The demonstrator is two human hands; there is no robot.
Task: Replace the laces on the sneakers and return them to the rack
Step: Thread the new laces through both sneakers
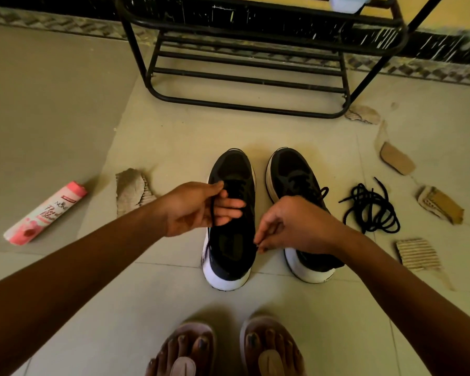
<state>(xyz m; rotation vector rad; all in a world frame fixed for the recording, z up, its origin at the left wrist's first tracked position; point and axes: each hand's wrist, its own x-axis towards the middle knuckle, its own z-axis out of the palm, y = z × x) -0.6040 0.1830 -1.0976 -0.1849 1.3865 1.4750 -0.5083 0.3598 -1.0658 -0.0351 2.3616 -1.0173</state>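
Observation:
Two black sneakers with white soles stand side by side on the tiled floor, toes toward the rack. Over the left sneaker (pixel 229 240) my left hand (pixel 198 206) pinches a black lace (pixel 212 210) between thumb and forefinger near the eyelets. My right hand (pixel 291 226) pinches the other end of a lace at the gap between the shoes, partly covering the right sneaker (pixel 293 172), which is laced. A loose coil of black laces (pixel 372 210) lies on the floor to the right of the shoes. The black metal shoe rack (pixel 250 77) stands beyond them.
A pink bottle (pixel 45 213) lies on the floor at the left. Torn cardboard pieces (pixel 132 189) are scattered left and right of the shoes. My sandalled feet (pixel 225 348) are at the bottom edge. A pale object (pixel 347 2) sits on the rack's upper shelf.

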